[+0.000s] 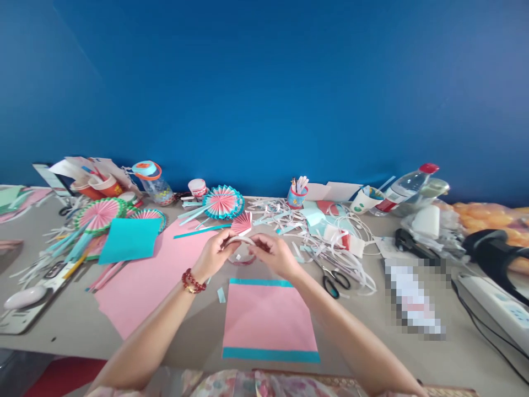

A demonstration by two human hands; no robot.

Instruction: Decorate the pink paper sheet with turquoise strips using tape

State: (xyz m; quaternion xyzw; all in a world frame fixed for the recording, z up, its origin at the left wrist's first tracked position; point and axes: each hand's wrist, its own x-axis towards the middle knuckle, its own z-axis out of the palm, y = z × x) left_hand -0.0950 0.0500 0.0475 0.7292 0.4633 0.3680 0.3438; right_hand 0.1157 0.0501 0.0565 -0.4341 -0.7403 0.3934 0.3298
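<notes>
Above the table, my left hand and my right hand pinch opposite sides of a pale ring that looks like a tape roll. Just beneath it lies a second, pinkish ring, partly covered by my fingers. Nearer to me is a flat pink sheet with a blue strip along its top and bottom edges. A small pleated pink paper fan sits behind my hands, touching a blue paper strip. A little scrap of light blue paper rests left of the sheet.
Black-handled scissors lie to the right, beside heaped paper strips. A large pink sheet and blue square paper are on the left. Paper rosettes, a pen cup and a bottle stand along the blue wall.
</notes>
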